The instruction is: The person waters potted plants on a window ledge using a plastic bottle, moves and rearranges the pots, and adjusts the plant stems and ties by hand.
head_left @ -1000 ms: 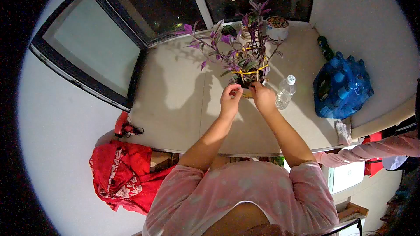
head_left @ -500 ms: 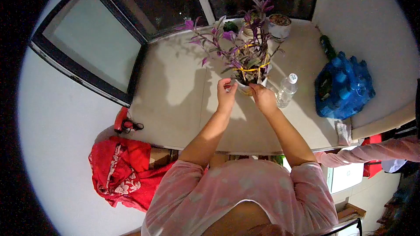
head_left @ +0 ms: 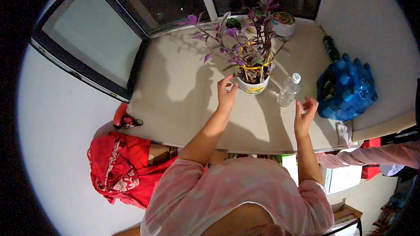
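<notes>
A purple-leaved plant (head_left: 249,57) stands in a white pot (head_left: 253,88) with a yellow pattern, its stems bound with yellow ties. My left hand (head_left: 226,95) is at the pot's left side, thumb and fingers apart in a loose curve; whether a fingertip touches the rim I cannot tell. Off to the right, my right hand (head_left: 305,118) hovers over the sill with thumb and bent fingers apart, nothing visible in it. Between the pot and my right hand is a clear plastic bottle (head_left: 288,91) with a white cap, standing upright.
Behind the plant are another white pot (head_left: 283,25) and a ribbed container (head_left: 253,30). A blue plastic bag (head_left: 348,87) of bottles and a dark green bottle (head_left: 331,48) line the right wall. A red hair dryer (head_left: 119,116) and red cloth (head_left: 124,166) are at left.
My right hand has left the pot's front rim and moved right and toward me, past the bottle. The pot's front now shows. My left hand has stayed nearly in place.
</notes>
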